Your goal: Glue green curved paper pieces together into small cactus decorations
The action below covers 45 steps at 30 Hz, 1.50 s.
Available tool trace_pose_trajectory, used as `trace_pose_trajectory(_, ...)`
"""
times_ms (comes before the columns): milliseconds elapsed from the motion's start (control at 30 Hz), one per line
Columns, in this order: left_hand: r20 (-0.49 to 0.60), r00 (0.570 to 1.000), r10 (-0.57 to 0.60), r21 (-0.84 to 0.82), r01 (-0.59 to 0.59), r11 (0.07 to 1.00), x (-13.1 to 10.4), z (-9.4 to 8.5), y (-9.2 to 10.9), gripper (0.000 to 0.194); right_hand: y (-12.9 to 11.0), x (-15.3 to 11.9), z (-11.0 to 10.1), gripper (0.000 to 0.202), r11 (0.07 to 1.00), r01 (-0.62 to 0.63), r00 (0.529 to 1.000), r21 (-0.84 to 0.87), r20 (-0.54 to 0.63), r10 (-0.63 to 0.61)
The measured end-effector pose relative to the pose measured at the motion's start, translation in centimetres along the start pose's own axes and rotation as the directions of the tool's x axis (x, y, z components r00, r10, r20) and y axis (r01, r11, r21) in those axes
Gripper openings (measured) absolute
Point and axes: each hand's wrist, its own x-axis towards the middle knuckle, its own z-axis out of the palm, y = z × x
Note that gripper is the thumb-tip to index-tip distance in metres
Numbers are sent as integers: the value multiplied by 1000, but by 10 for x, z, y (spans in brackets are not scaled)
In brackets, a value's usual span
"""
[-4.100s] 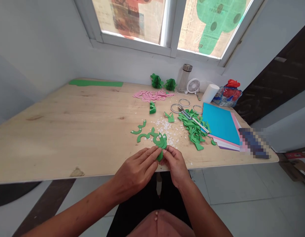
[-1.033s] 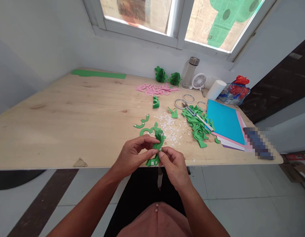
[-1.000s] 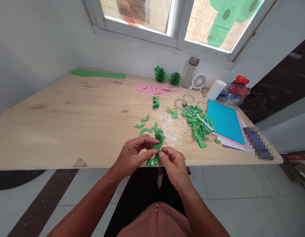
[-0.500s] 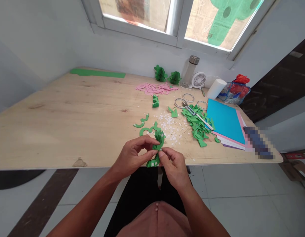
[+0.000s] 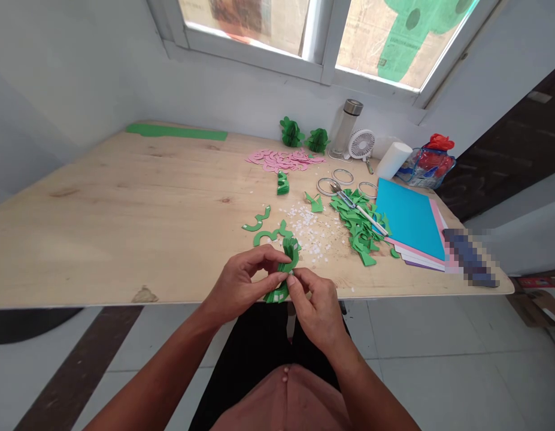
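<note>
The left hand (image 5: 239,284) is reaching a curved thumb and forefinger to a green paper bundle (image 5: 294,257), with only the bundle's thickness between their tips, and is gripping its left side. The right hand (image 5: 320,308) is closing thumb and forefinger into a tight pinch on the bundle's right edge, its other fingers curling underneath. Between the two hands, the bundle is standing on end at the table's near edge, its layers fanning slightly and its curved outline showing small white patches (whether it is touching the wood, I cannot tell).

Just beyond, two wavy green strips, one nearer (image 5: 264,234) and one farther (image 5: 256,227), are lying on the table (image 5: 124,209). White flecks (image 5: 306,224) are scattering out to their right. Farther right, a heap of green scraps (image 5: 360,245) is spreading beside a blue sheet (image 5: 409,218), which is topping several other sheets. Behind the flecks, a smaller green stack (image 5: 282,184) is sitting in front of pink cut-outs (image 5: 281,160). Along the wall, two green paper trees (image 5: 291,133), a bottle (image 5: 344,129), a small white fan (image 5: 361,144) and a white roll (image 5: 394,160) are forming an uneven row.
</note>
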Motion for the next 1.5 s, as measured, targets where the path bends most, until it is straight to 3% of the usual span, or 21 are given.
trace_pose_trajectory(833,-8,999,-47,-77,46,996,-2,0,-2,13,-8,-8,-3,27,986,91,995,-141,-17,-94)
trace_pose_trajectory(933,7,999,-38,-99,39,994,-1,0,-1,12,-7,-7,-5,29,996,75,997,-40,-22,-76)
trace_pose_trajectory(1033,31,999,-45,-118,48,992,-1,-1,0,12,-3,-5,-4,28,984,11,1000,180,-7,-10)
trace_pose_trajectory(1200,63,997,-49,-124,56,991,-1,-1,2,9,3,-1,2,22,799,-161,987,580,75,145)
trace_pose_trajectory(1300,72,996,-53,-117,61,991,-1,-1,2,9,3,0,6,21,749,-187,980,635,70,186)
trace_pose_trajectory(1500,56,996,-71,-124,77,989,-2,-1,0,11,1,-1,8,20,741,-192,973,643,23,231)
